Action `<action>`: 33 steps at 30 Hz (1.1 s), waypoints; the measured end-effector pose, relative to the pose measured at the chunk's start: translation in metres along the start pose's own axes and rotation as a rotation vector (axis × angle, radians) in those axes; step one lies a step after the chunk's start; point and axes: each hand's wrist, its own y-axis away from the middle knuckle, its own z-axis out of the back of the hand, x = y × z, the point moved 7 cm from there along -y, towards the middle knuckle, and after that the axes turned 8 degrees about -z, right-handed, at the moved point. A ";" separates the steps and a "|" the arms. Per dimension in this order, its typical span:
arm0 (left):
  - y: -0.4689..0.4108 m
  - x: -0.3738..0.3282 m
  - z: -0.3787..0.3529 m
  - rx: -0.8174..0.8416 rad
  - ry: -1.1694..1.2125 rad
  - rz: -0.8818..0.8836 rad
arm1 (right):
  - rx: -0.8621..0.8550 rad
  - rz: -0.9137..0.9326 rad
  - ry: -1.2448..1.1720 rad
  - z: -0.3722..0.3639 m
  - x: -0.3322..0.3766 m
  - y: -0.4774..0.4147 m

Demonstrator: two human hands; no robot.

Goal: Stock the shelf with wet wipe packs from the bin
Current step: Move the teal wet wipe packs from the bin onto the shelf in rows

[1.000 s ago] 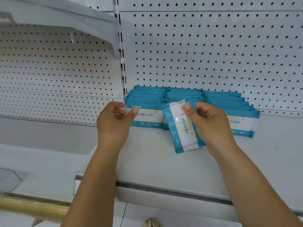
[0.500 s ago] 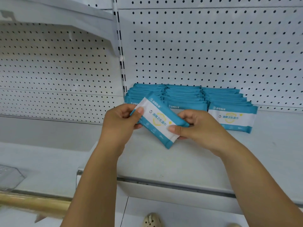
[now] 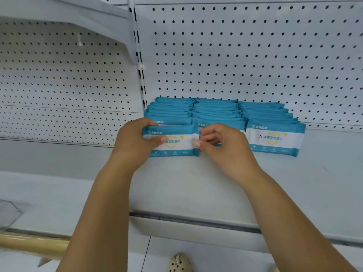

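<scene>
A teal-and-white wet wipe pack (image 3: 176, 143) stands upright at the front of the left row on the white shelf (image 3: 196, 185). My left hand (image 3: 135, 144) grips its left end, thumb across the front. My right hand (image 3: 222, 144) pinches its right end between thumb and curled fingers. Behind it, three rows of the same packs (image 3: 216, 110) run back to the pegboard. The front pack of the right row (image 3: 275, 139) faces me. My right hand hides the front of the middle row. The bin is out of sight.
White pegboard (image 3: 255, 55) backs the shelf. A higher shelf (image 3: 59, 14) overhangs at upper left, beside a slotted upright (image 3: 140, 71). A lower white shelf (image 3: 49, 193) lies to the left, with a brass-coloured rail (image 3: 29, 242) below it. A beige shoe (image 3: 179, 263) shows at the bottom.
The pack went from tilted in my right hand alone to both hands, turned level, and now stands upright at the front of the left row.
</scene>
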 end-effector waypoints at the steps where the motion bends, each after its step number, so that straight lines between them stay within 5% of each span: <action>1: -0.004 0.002 -0.001 0.004 -0.015 -0.013 | -0.018 -0.003 0.022 0.002 -0.002 -0.001; 20: -0.012 -0.007 -0.001 -0.169 -0.385 -0.172 | 0.064 -0.035 0.391 0.013 -0.014 0.008; 33: 0.044 -0.087 -0.089 0.042 -0.291 -0.386 | -0.121 -0.054 0.497 0.124 -0.031 0.059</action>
